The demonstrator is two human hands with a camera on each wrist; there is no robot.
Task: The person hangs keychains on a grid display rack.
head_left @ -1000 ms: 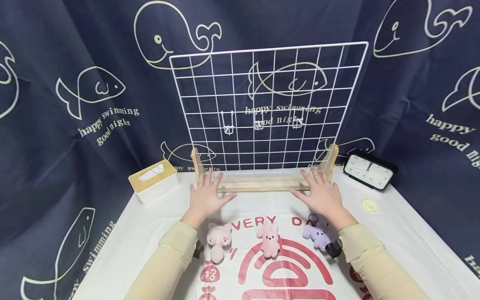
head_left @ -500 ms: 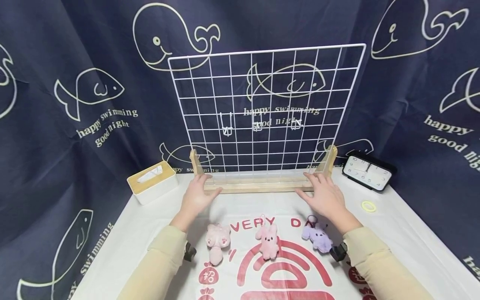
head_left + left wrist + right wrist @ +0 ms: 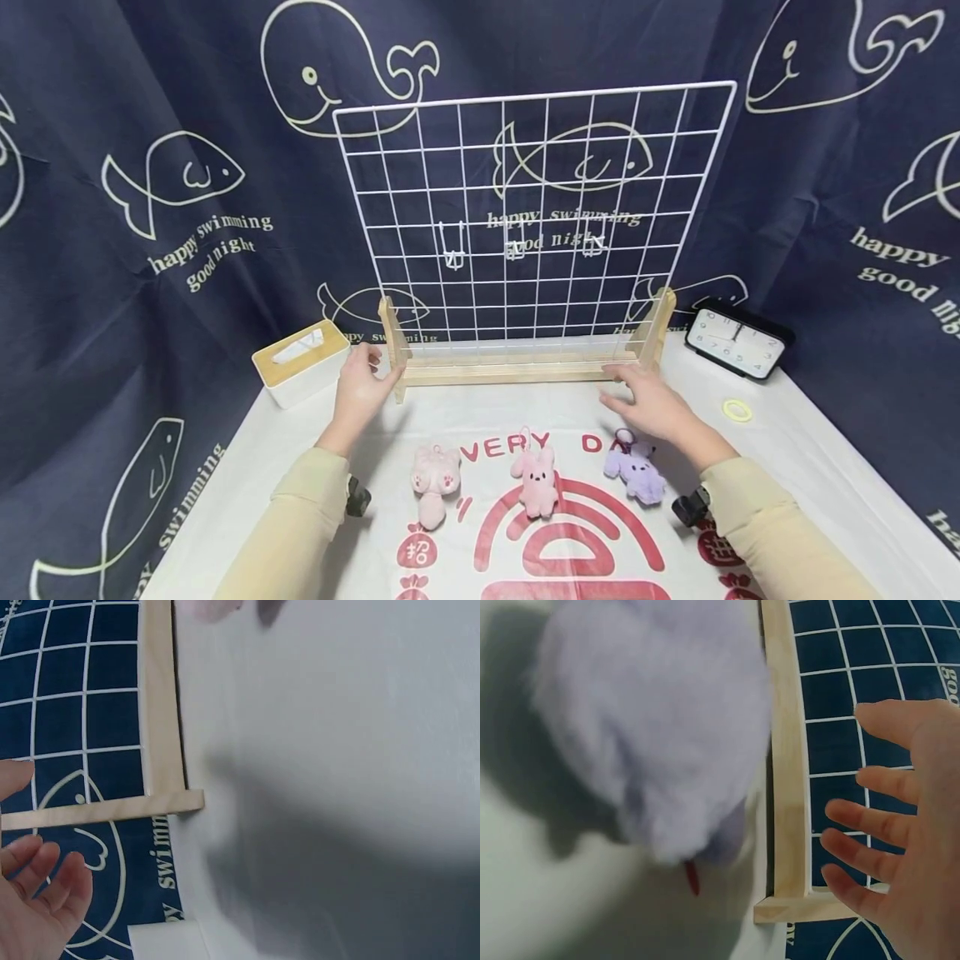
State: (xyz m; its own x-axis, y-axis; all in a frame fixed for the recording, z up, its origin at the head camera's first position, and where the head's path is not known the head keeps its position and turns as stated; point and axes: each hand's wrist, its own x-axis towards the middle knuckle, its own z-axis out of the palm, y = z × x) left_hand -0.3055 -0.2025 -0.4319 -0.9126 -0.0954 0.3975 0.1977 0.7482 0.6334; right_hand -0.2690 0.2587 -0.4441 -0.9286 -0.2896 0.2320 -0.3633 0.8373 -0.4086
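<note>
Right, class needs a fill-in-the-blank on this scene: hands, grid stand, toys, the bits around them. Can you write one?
1. The left hand is by the stand's ____ end.
2. The number of plush toys lying in a row is ____.
3. The right hand is just above the ____ toy.
4. The clock sits to the stand's ____.

Missing words: left; three; purple; right

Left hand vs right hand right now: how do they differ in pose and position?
The left hand sits at the left end post of the wooden stand, fingers loosely curved beside it; the right hand hovers flatter, fingers spread, in front of the stand's right end. The right hand is just above the purple plush toy; the left is farther from the pink plush toy. Both hold nothing.
</note>
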